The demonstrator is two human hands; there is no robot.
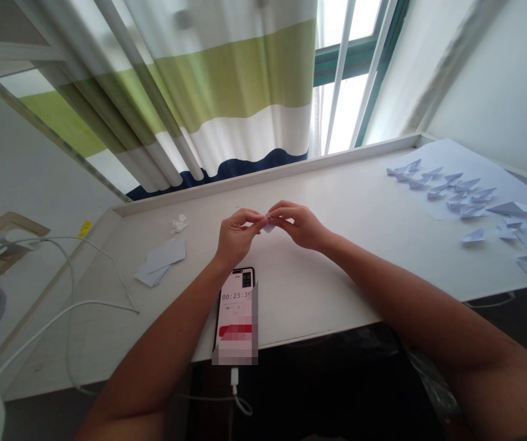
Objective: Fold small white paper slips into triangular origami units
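Note:
Near the middle of the white table, a small folded piece of white paper is pinched between both hands, a little above the tabletop. My left hand has its thumb and fingertips closed on the paper's left side. On the right side, my right hand grips the same piece with thumb and fingertips. The two hands almost meet at the paper. Below my left hand lies a phone with a running timer on its screen, partly blurred out.
Several folded paper boats stand at the right, some on a large white sheet. Flat paper pieces and a crumpled scrap lie at the left. White cables cross the left edge. A curtain hangs behind.

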